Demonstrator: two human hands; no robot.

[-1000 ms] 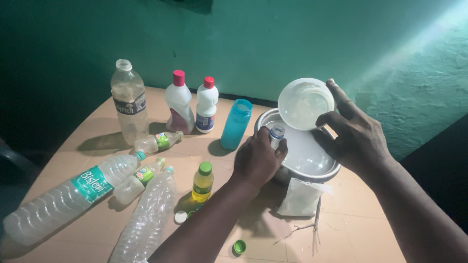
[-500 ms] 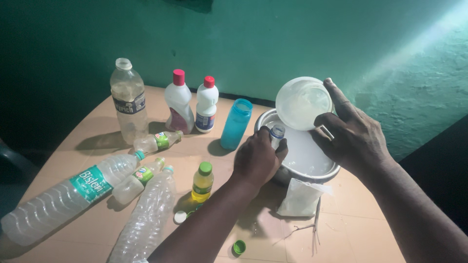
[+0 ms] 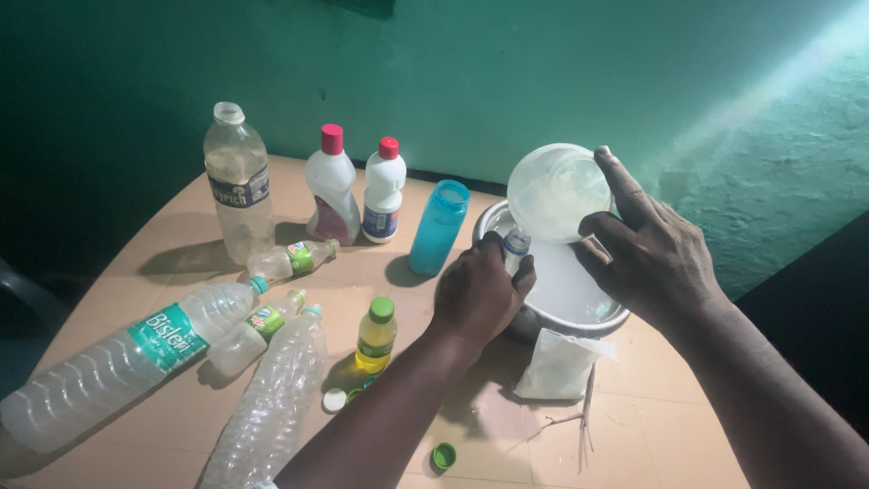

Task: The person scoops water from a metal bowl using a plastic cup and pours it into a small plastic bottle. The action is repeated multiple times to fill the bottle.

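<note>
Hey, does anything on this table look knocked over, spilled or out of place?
Yes. Four clear plastic bottles lie on their sides at the table's left: a large one, another and two small ones. Two loose caps, one white, one green, sit near the front edge. No clear spill shows.

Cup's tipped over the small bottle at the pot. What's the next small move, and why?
Probably tilt the cup a bit further over the bottle. The right hand holds it angled just above the bottle's open neck, the left hand grips that bottle over the pot, and no stream shows between them.
</note>
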